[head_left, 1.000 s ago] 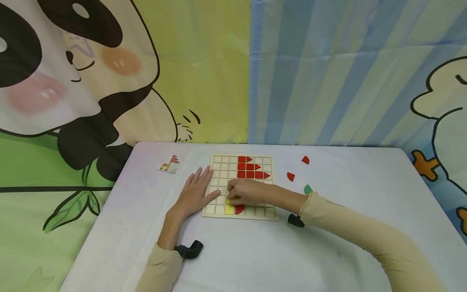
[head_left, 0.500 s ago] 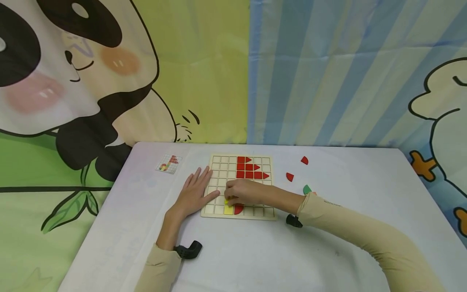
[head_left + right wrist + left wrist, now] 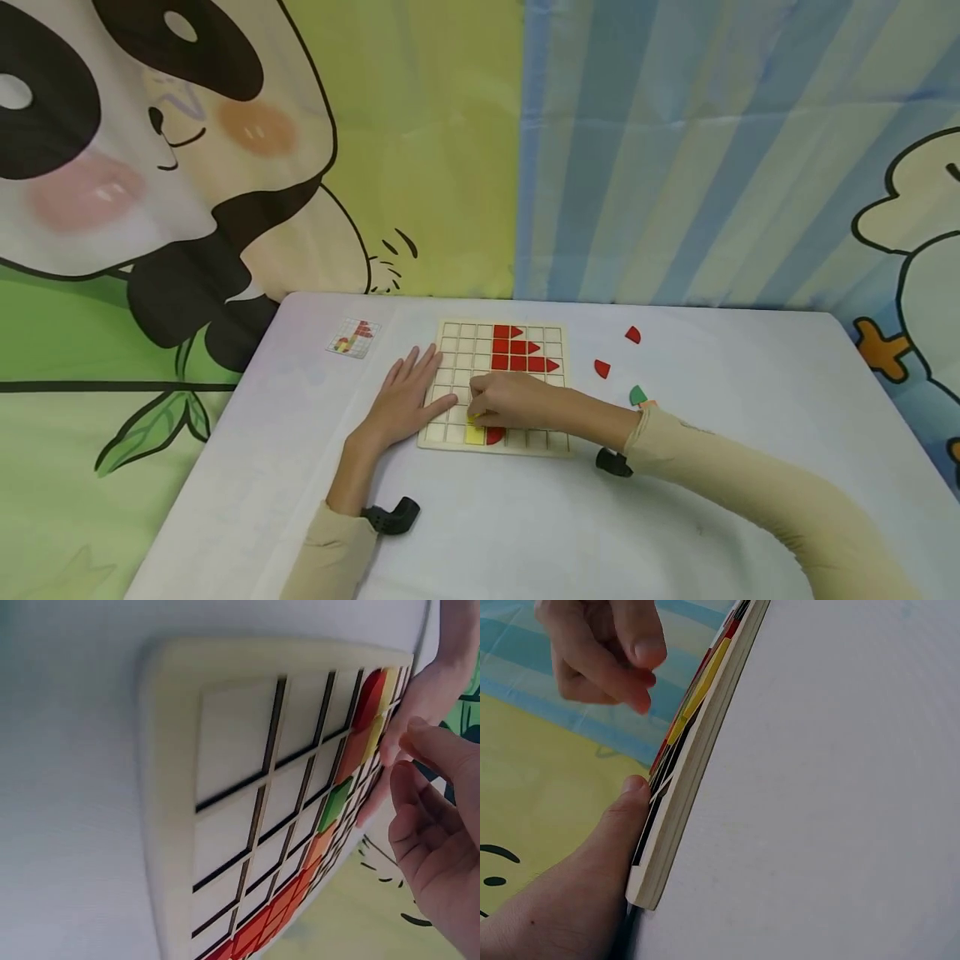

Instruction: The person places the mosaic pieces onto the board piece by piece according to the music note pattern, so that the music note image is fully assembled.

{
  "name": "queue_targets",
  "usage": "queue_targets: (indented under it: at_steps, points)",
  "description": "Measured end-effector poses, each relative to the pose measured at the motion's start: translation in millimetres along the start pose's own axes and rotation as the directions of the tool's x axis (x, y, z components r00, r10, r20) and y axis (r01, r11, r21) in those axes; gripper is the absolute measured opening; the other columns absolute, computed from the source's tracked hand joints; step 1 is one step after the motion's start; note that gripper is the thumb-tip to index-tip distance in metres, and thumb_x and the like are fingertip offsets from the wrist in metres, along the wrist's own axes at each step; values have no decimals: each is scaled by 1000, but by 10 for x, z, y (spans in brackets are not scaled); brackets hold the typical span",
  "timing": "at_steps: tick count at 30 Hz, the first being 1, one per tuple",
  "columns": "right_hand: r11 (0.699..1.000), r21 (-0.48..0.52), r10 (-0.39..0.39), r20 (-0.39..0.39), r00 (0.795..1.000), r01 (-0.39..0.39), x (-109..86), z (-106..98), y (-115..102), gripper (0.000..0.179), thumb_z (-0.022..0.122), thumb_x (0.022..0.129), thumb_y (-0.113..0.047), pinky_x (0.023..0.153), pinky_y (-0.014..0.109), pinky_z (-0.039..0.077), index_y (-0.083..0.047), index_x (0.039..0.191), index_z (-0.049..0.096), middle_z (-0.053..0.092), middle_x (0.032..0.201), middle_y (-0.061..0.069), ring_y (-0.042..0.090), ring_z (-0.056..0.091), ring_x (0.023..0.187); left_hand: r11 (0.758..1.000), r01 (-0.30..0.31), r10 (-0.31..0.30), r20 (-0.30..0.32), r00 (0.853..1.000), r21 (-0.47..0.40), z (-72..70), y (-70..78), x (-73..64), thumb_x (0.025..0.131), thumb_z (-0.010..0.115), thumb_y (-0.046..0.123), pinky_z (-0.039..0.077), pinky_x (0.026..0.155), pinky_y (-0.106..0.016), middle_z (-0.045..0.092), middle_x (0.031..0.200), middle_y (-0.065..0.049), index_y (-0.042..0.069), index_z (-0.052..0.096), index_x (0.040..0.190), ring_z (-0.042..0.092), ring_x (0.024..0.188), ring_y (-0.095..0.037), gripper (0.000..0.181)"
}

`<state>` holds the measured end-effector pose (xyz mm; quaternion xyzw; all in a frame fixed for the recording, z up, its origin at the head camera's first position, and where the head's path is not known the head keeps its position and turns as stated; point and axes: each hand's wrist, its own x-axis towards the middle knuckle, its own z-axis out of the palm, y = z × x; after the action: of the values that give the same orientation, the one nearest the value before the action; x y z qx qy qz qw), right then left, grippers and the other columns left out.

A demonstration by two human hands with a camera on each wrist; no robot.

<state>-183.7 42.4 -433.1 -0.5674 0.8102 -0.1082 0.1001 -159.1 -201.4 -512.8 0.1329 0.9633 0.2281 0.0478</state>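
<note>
A light wooden grid board lies on the table. My left hand rests flat beside it, thumb over the left edge; the left wrist view shows the thumb against the board. My right hand hovers over the lower middle cells, fingers loosely bent. Both wrist views show a gap between its thumb and forefinger, with nothing held. Under it sit yellow squares and a rounded red piece. Green and orange pieces, hidden from the head view, lead to red rows.
Right of the board lie two red quarter-round pieces, a green piece and an orange piece partly behind the right sleeve. A small pattern card lies at the back left. Printed cloth hangs behind the table.
The head view has shifted slightly. My left hand stays at the board's edge and my right hand stays over the yellow squares; the orange piece by the right sleeve shows more.
</note>
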Motion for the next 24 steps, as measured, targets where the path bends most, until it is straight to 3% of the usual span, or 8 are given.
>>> queue_targets:
  at_steps: [6,12,18,24]
  points:
    - [1000,-14,-23,-62,998,22,-403,48,-145,26,79,94,-21,67,9,48,-17,119,78,68,96,-1,5,57,76,1000,1,-1,-17,1000,2,1,14,11,99,56,62,4,131,-55,15,175,-6,12,23,166,5,163,-31,90]
    - [996,84,6,-137,991,6,-871,67,-293,37,75,96,-20,66,7,46,-18,133,72,68,97,-3,-2,56,72,1000,18,-18,-5,1000,3,38,3,-20,98,57,62,5,131,-55,15,175,-7,12,22,166,5,163,-32,91]
    - [986,165,84,-296,952,-36,-1292,40,-270,42,79,90,-12,63,12,50,-11,131,72,67,95,-3,-3,62,77,1000,4,-4,-16,1000,-7,21,6,-22,98,57,61,4,131,-54,14,175,-5,13,21,166,4,163,-31,91]
    - [975,192,173,-352,920,-110,-1590,55,-105,40,82,86,-5,60,18,54,-7,124,74,70,96,-2,-2,61,76,1000,7,-7,-10,1000,-5,15,29,-21,98,57,60,4,131,-54,14,175,-5,12,21,166,4,163,-31,91]
